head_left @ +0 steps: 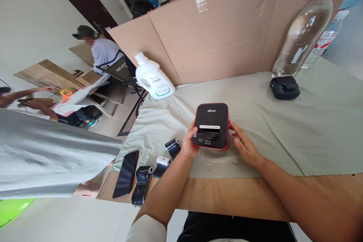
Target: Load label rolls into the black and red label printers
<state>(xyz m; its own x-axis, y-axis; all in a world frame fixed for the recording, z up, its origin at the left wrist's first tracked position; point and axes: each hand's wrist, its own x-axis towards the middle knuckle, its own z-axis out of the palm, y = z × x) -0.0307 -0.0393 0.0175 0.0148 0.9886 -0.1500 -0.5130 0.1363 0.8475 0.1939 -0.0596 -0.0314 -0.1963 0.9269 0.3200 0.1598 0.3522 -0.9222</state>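
Note:
A black label printer (212,117) with a red edge is in front of me at the middle of the cloth, a white paper strip showing at its slot. My left hand (190,143) grips its left side, thumb on the top edge. At the opposite side is my right hand (246,146), fingers apart, fingertips at the red edge; whether they press on it I cannot tell. Left of my left forearm lie several rolls of dark-backed paper, among them a white-ended roll (163,160) and an unrolled one (141,181). Beside them rests a dark phone (126,174).
A white detergent jug (155,77) stands back left before a cardboard partition (215,38). Back right are a large water bottle (306,34), a smaller bottle (326,41) and a black case (285,87). A person in grey (53,151) stands close at left; others sit beyond.

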